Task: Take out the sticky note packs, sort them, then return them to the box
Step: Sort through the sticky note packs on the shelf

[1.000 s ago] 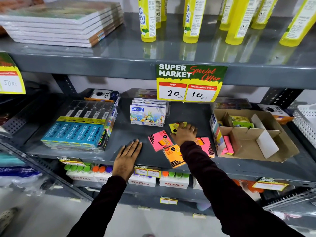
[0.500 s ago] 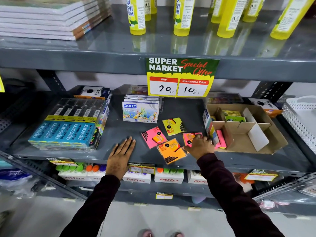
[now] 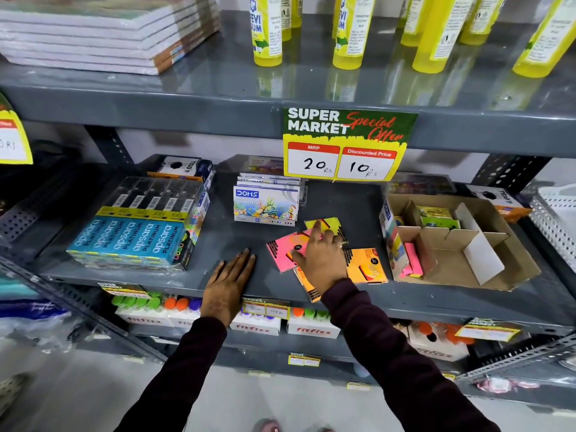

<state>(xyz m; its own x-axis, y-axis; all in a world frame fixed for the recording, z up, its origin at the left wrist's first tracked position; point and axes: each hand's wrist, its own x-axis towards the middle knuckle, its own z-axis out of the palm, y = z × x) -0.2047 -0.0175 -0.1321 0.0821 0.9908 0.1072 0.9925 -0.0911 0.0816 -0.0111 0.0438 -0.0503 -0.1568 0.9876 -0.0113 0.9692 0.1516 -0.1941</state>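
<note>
Several sticky note packs lie loose on the grey shelf (image 3: pixel 327 194): a yellow pack (image 3: pixel 331 223) at the back, a pink pack (image 3: pixel 280 251) to its left, an orange pack (image 3: pixel 367 265) on the right, and another orange pack (image 3: pixel 307 285) partly under my wrist. My right hand (image 3: pixel 321 254) hovers over them with fingers spread, fingertips on the pink and yellow packs, gripping nothing. My left hand (image 3: pixel 229 285) lies flat on the shelf's front edge. The open cardboard box (image 3: pixel 486 244) stands to the right, holding a pink pack (image 3: pixel 413 263) and green packs (image 3: pixel 438 217).
Blue Apsara pencil boxes (image 3: pixel 131 241) sit at the left, and Doms pastel boxes (image 3: pixel 265 204) behind the packs. A price sign (image 3: pixel 346 145) hangs from the upper shelf, which carries yellow glue bottles (image 3: pixel 268 29) and stacked books (image 3: pixel 103 32). A white basket (image 3: pixel 558 213) is far right.
My right hand moved left from beside the box to over the pink and yellow packs, leaving an orange pack uncovered next to the box. My left hand stayed put.
</note>
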